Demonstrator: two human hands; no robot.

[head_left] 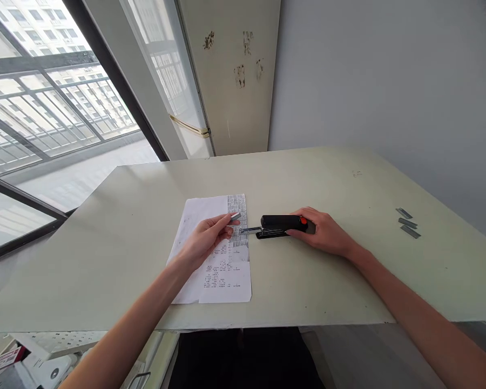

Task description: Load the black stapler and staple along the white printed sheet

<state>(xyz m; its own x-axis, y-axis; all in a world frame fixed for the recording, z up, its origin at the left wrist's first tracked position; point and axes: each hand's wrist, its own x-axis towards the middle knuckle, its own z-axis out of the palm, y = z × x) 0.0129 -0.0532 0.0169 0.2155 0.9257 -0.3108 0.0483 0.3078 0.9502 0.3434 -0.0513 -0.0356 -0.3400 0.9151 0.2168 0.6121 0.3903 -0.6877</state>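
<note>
My right hand (322, 231) is closed around the rear of a black stapler (279, 222) with a red spot on its side. The stapler lies on the table, and a thin metal part (250, 230) sticks out of its front toward the left. Between the thumb and fingers of my left hand (206, 237) is a short grey strip of staples (235, 216). That hand is above the printed paper (224, 292), close to the tip of the metal part. Whether its lower fingers touch that tip I cannot tell.
Several grey staple strips (408, 222) lie at the right of the pale table (308, 281). Behind it are a grey wall (380, 81), a cream cabinet (235, 113) and a window (56, 102). A box (10, 358) and other items sit below the table's left front edge.
</note>
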